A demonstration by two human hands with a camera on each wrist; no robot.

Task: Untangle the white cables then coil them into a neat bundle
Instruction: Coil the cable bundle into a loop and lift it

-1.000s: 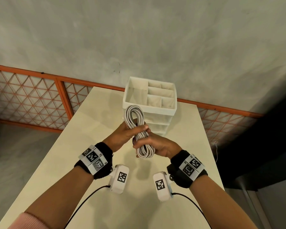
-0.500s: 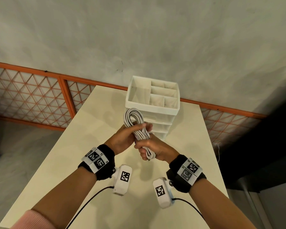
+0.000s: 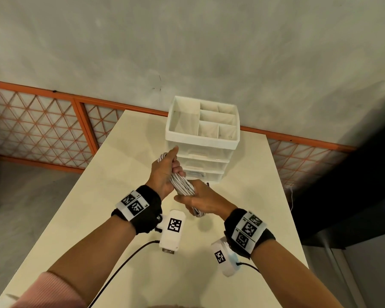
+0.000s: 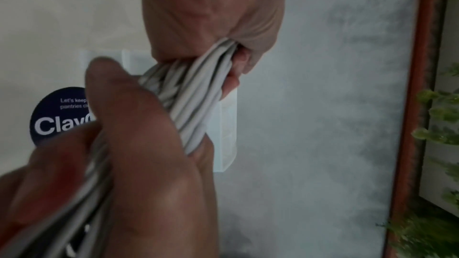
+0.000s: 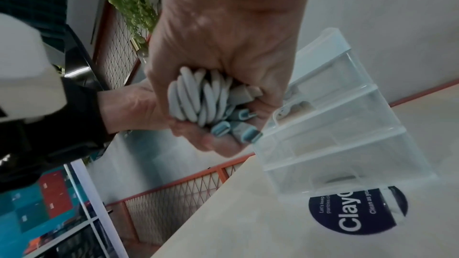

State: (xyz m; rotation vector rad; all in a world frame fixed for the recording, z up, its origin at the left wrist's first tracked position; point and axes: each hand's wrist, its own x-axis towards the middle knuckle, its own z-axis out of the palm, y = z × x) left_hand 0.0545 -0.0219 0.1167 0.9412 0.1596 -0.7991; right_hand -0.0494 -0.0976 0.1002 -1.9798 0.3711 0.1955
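Note:
A bundle of coiled white cables [image 3: 182,184] hangs above the cream table [image 3: 125,165], held between both hands. My left hand [image 3: 165,172] grips its upper part, fingers curled round the strands [image 4: 188,105]. My right hand [image 3: 200,200] grips the lower part, and a short loop [image 3: 197,212] pokes out below the fist. In the right wrist view the cable loops [image 5: 198,97] and several connector plugs [image 5: 238,128] sit inside my right fist. Most of the bundle's top end is hidden behind my left hand.
A white drawer organiser [image 3: 201,138] with open top compartments stands just beyond the hands; its clear drawers [image 5: 342,125] are close to my right fist. A dark round sticker [image 5: 357,211] lies on the table. An orange mesh railing [image 3: 36,127] runs behind the table.
Both hands have closed tighter round the bundle. The left hand has slid up and now covers the upper loop that stood free. The bundle has tilted and sits lower.

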